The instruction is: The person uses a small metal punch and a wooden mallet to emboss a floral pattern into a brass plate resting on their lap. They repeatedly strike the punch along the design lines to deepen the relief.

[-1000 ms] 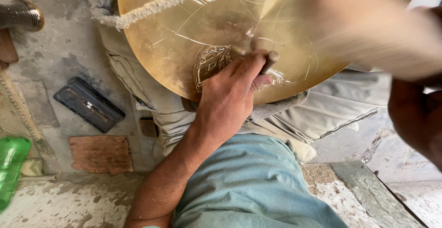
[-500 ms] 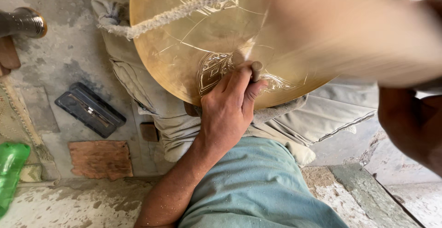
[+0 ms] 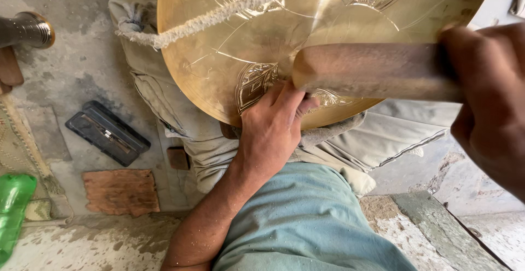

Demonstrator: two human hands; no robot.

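A large round brass plate (image 3: 229,57) with engraved leaf patterns rests on my lap, over grey cloth. My left hand (image 3: 270,131) is closed at the plate's near edge, fingers pinched on a small chisel that is almost wholly hidden. My right hand (image 3: 489,107) grips a wooden mallet (image 3: 372,71), whose head is just above my left fingers. A frayed white rope (image 3: 219,16) runs across the plate's upper face.
On the concrete floor at left lie a black flat case (image 3: 106,132), a reddish wooden block (image 3: 121,191), a green plastic bottle (image 3: 12,205) and a dark metal cylinder (image 3: 24,28). A small brown block (image 3: 178,158) sits by my leg.
The mallet was a raised blur before; now it has come down to just above my left fingers. My left hand has held its place on the plate's edge.
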